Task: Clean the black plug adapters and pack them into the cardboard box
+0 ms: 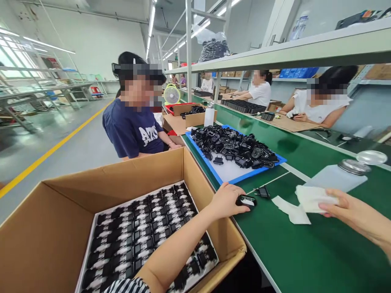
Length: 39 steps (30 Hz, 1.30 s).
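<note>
My left hand [227, 200], its forearm reaching across the carton, is closed on a small black plug-like part [247, 201] with a glossy top, low over the green bench. My right hand [351, 209] pinches a folded white wipe [314, 198] between thumb and fingers, above the bench. Under the wipe lies another white piece [291, 209], like cloth or paper. Between the hands, a black two-pin plug adapter [263, 192] rests on the bench. Behind the wipe is a whitish bottle [334, 177] with a metal top and its clear lid flipped up.
An open carton [113, 173] at left holds rows of black plug parts in a white tray [91, 228]. A blue-rimmed tray [214, 173] heaped with black parts lies ahead. A co-worker [134, 122] sits beyond the carton; others work across the bench. A shelf [305, 55] runs overhead.
</note>
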### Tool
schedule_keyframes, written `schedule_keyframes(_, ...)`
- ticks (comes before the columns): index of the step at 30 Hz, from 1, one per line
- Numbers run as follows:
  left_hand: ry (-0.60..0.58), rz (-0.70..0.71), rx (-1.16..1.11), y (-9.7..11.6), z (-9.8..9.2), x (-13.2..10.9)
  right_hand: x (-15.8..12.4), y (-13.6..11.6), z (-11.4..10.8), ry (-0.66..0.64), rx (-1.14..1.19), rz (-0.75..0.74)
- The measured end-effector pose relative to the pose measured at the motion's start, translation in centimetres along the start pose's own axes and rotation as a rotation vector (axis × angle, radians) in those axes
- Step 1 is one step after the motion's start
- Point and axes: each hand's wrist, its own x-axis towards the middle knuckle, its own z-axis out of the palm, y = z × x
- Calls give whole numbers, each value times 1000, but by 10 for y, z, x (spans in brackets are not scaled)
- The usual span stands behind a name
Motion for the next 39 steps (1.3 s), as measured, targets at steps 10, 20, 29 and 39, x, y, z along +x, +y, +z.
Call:
schedule_keyframes(10,-30,-21,4,0,0,1,-3,-17,79,-255,697,195)
schedule_keyframes(20,-68,-130,-19,-1,6,4,-8,-58,119,-85,47,-91)
schedule_keyframes(29,-38,-150,34,2,6,4,-20,-48,146,171,-1069,-450)
schedule_keyframes(39,-50,-167,-37,3,5,4,-15,-58,120,142,-1179,-303)
